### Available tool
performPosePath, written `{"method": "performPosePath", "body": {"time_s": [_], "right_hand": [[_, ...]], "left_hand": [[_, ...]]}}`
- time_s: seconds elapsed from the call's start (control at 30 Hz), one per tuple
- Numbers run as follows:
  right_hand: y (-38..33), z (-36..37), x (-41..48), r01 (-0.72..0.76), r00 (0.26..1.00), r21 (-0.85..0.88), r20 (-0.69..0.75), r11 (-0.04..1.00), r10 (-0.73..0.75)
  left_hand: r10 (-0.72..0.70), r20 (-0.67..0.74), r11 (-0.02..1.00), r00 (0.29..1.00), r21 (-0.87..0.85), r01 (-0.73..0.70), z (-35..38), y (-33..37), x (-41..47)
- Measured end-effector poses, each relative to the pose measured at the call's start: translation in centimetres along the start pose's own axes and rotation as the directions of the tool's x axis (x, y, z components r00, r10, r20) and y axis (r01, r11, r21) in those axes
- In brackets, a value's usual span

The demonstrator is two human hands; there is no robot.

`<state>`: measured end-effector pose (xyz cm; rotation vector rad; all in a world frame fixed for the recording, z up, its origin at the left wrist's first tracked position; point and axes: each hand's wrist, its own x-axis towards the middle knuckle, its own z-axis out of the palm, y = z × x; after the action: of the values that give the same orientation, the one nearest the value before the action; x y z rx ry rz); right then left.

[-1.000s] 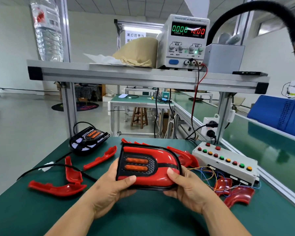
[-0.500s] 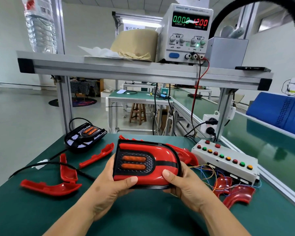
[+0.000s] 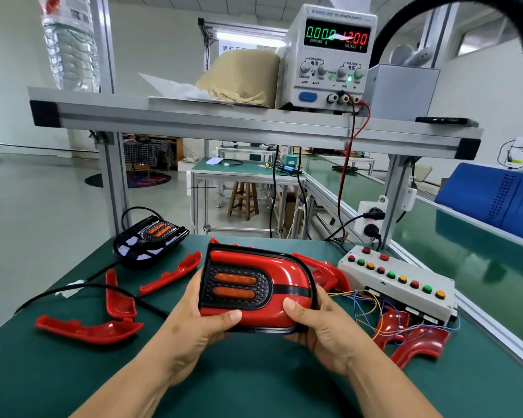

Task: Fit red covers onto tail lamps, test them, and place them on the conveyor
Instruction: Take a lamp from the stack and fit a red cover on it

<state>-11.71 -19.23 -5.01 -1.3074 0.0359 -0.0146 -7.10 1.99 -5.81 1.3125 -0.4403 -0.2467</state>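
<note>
One lamp covered; test and conveyor (image 3: 480, 267) left to do.
Above the counter's (image 3: 254, 381) middle, your left hand (image 3: 194, 330) and right hand (image 3: 323, 333) grip the covered tail lamp (image 3: 255, 289) (supply (image 3: 326, 55) shows no current, so likely untested); a bare lamp (image 3: 150, 239) waits near the far-left corner among loose red covers (image 3: 169, 274); the held lamp's underside is hidden.

A tail lamp (image 3: 255, 292) is held over the table (image 3: 254, 387), between the left hand (image 3: 194, 324) and the right hand (image 3: 320, 330). From it, another lamp (image 3: 150, 239) is found at ten o'clock, loose covers (image 3: 85, 328) at eight, a button box (image 3: 396, 279) at two and more covers (image 3: 420, 346) at four. A power box (image 3: 326, 55) is set on the shelf (image 3: 224, 122) at twelve o'clock, and the belt (image 3: 465, 260) is laid at three.
</note>
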Motion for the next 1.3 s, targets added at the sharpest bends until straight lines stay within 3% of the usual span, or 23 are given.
{"method": "performPosePath", "body": {"time_s": [0.33, 0.43, 0.67, 1.07, 1.17, 1.3], "right_hand": [[-0.3, 0.3, -0.2, -0.085, 0.996, 0.004, 0.043, 0.996, 0.084], [-0.7, 0.0, -0.3, -0.155, 0.987, -0.073, 0.016, 0.985, 0.157], [-0.6, -0.1, -0.6, -0.11, 0.991, -0.06, 0.072, 0.992, 0.114], [0.0, 0.0, -0.1, -0.037, 0.999, -0.099, 0.0, 0.994, 0.038], [0.3, 0.3, 0.0, -0.036, 0.998, -0.09, -0.055, 0.995, 0.031], [0.2, 0.2, -0.1, -0.045, 0.997, -0.081, -0.059, 0.996, 0.04]], "left_hand": [[-0.158, 0.099, 0.987, 0.982, -0.008, 0.159, -2.1, 0.8, -0.1], [-0.195, 0.164, 0.98, 0.967, 0.076, 0.185, -2.5, 1.5, -0.4], [-0.198, 0.143, 0.974, 0.97, 0.137, 0.179, -2.7, 2.2, -0.7], [-0.108, 0.062, 0.99, 0.992, 0.095, 0.101, -1.2, 0.6, -0.2], [-0.141, 0.013, 0.984, 0.99, 0.115, 0.139, -1.1, 0.3, 0.0], [-0.188, 0.056, 0.979, 0.981, 0.089, 0.183, -1.5, 0.6, 0.1]]}}
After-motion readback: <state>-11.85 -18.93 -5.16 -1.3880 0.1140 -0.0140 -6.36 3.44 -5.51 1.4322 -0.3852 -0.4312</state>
